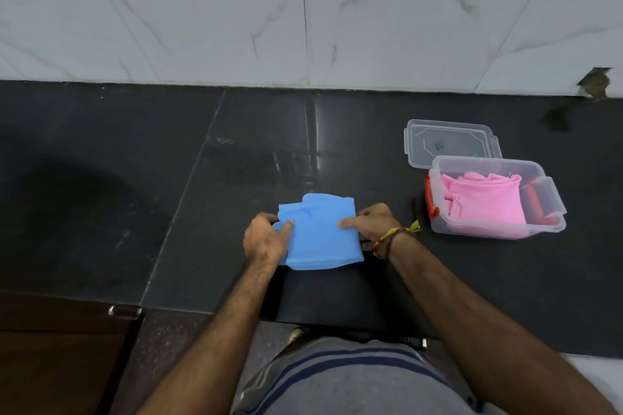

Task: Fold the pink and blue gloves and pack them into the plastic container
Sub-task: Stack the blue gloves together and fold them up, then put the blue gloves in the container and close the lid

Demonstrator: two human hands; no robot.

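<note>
On dark counter (101, 178), blue gloves (320, 232) lie pinched between both grips.

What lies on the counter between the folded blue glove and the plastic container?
In the head view, only the right hand, gripping the blue glove at its right edge, and then bare dark counter up to the plastic container.
</note>
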